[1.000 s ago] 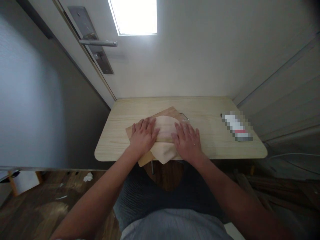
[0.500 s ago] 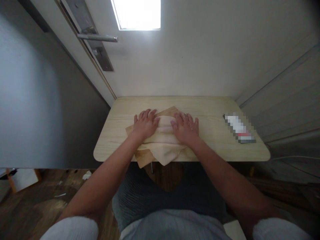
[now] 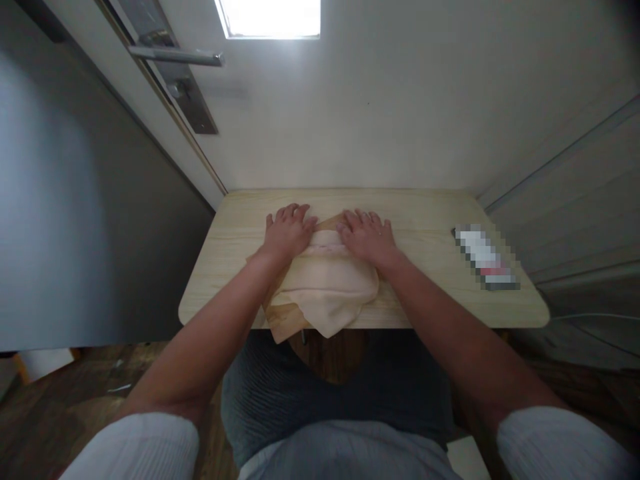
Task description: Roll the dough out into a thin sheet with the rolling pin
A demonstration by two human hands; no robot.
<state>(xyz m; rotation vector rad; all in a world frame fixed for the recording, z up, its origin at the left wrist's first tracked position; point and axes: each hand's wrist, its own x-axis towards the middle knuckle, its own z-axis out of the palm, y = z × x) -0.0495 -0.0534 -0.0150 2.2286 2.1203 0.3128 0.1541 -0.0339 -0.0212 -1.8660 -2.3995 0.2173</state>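
Observation:
A pale cream cloth lies folded on the table, its pointed lower corner hanging over the front edge. Under it is a tan-brown sheet, whose material I cannot make out; its corners stick out at the front left and at the back. My left hand rests palm down at the far left of the cloth, fingers stretched forward. Opposite it, my right hand lies flat at the far right, fingers spread. Both thumbs point inward along the cloth's far edge.
The narrow light wooden table stands against a white door with a metal handle. A blurred-out flat object lies on the right side. A grey panel borders the left, and a thin cable runs at the right.
Both hands have slid a little forward, away from me, over the cloth. More of the cloth shows in front of them, and less of the brown back corner. The view has shifted slightly.

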